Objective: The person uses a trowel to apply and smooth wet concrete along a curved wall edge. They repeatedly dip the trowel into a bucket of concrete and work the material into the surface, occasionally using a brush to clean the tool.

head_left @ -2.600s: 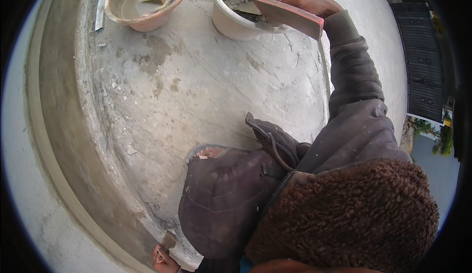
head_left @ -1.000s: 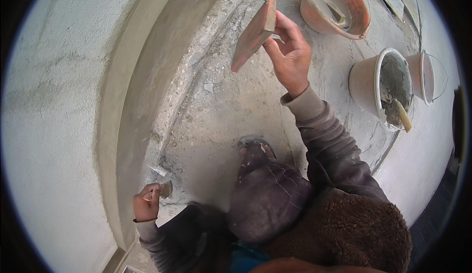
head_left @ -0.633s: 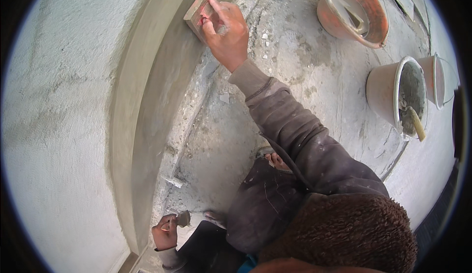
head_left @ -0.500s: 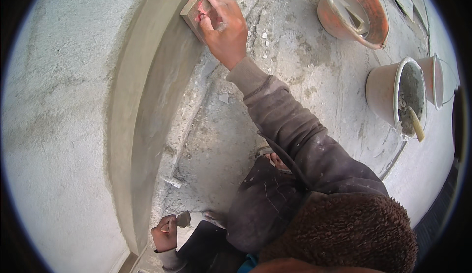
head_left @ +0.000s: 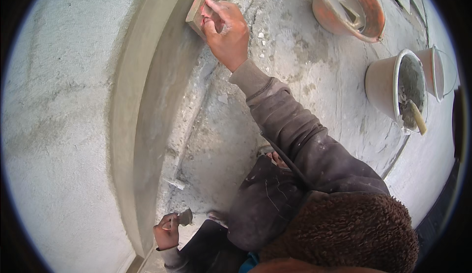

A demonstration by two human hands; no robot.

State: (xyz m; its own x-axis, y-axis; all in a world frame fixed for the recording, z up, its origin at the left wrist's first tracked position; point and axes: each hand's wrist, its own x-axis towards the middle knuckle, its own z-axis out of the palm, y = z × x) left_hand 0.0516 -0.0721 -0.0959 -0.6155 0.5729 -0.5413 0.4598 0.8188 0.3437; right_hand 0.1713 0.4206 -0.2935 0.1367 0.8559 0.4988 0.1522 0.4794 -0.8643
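At the upper middle, my right hand (head_left: 228, 37) is closed on the back of a small plastering float (head_left: 196, 13) with a pinkish-red edge. The float lies against the smooth, damp-looking grey mortar band (head_left: 152, 96) that curves along the foot of the wall. Low on the left, my left hand (head_left: 167, 231) grips a small brush (head_left: 185, 217) by its handle, its dark, stubby head pointing right. This hand is close to the band's near end and apart from it. My fingers hide most of both handles.
A rough white wall (head_left: 69, 125) fills the left side. On the dusty concrete floor (head_left: 295, 71) stand an orange basin (head_left: 378, 17) with cloudy water, a bucket (head_left: 381, 83) of mortar with a wooden-handled trowel (head_left: 418, 118), and another bucket (head_left: 427, 69). Crumbs and chips line the band.
My right hand and the float have shifted slightly to the right, and the float is tilted a little differently. My left hand keeps its hold on the brush, barely moved.
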